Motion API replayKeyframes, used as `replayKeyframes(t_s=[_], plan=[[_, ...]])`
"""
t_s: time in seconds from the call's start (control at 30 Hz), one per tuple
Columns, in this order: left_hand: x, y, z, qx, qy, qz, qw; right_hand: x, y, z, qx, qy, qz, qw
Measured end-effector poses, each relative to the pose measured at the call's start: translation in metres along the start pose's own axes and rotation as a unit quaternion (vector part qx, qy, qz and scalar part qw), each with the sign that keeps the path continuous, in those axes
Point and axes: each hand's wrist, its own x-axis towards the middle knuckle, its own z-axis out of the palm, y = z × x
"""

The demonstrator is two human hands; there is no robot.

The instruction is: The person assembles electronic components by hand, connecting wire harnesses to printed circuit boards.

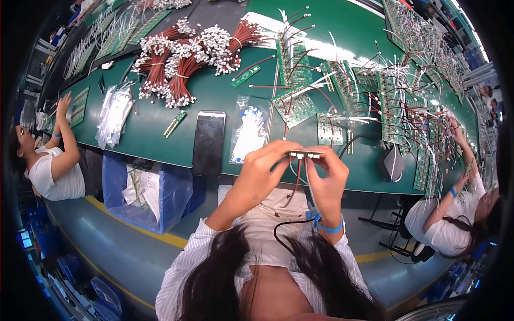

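Note:
A small circuit board [304, 154] is held edge-on over the table's near edge. My left hand [265, 170] pinches its left end, and my right hand [327, 176] grips the right end. White connectors show along its edge, and a thin dark red cable [296, 187] hangs down between my hands. A pale strand also dangles beside my right fingers. Just beyond my hands lie a small green board with white parts [329, 128] and a larger green panel [296, 109]. Left of them is a clear bag of white pieces [250, 131].
A dark phone [209, 140] lies at the near edge. Bundles of red cables [182, 64] are piled farther back. Wired boards [396, 107] crowd the right, beside a black box [392, 163]. A blue lined bin [120, 187] stands below left. Co-workers [59, 166] sit at both sides.

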Motion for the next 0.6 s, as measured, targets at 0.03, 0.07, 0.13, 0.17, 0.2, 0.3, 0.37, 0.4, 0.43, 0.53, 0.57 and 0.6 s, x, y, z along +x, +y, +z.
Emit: replayKeyframes(t_s=[0.03, 0.07, 0.13, 0.17, 0.2, 0.3, 0.37, 0.4, 0.43, 0.53, 0.57, 0.6], plan=[[-0.002, 0.002, -0.001, -0.017, 0.007, -0.035, 0.999, -0.001, -0.002, 0.001, -0.027, 0.008, -0.015, 0.999], [-0.003, 0.003, -0.001, -0.034, 0.013, -0.070, 0.997, -0.001, -0.006, 0.003, -0.029, 0.011, -0.013, 0.999], [-0.006, 0.002, 0.001, -0.006, 0.023, -0.042, 0.999, -0.001, -0.013, 0.006, -0.059, 0.026, -0.042, 0.997], [-0.007, 0.002, 0.003, -0.003, 0.033, -0.039, 0.999, -0.004, -0.007, 0.006, -0.076, 0.035, -0.055, 0.995], [-0.009, 0.002, 0.005, 0.001, 0.044, -0.037, 0.998, -0.006, -0.006, 0.006, -0.076, 0.035, -0.054, 0.995], [-0.014, -0.002, 0.012, 0.001, 0.066, -0.026, 0.997, -0.013, -0.003, 0.009, -0.095, 0.063, -0.074, 0.991], [-0.016, -0.001, 0.016, 0.003, 0.078, -0.038, 0.996, -0.018, -0.001, 0.012, -0.115, 0.092, -0.076, 0.986], [-0.017, 0.000, 0.017, 0.005, 0.090, -0.047, 0.995, -0.017, 0.001, 0.012, -0.113, 0.088, -0.075, 0.987], [-0.018, -0.001, 0.016, 0.008, 0.093, -0.051, 0.994, -0.017, 0.003, 0.012, -0.092, 0.087, -0.064, 0.990], [-0.018, -0.008, 0.006, -0.008, 0.051, -0.081, 0.995, -0.019, 0.012, 0.009, 0.006, 0.047, 0.031, 0.998], [-0.017, -0.012, 0.000, 0.000, 0.042, -0.071, 0.997, -0.024, 0.027, 0.007, 0.003, 0.062, 0.068, 0.996], [-0.016, -0.017, -0.007, 0.009, 0.035, -0.060, 0.998, -0.030, 0.041, 0.002, -0.001, 0.075, 0.105, 0.992]])
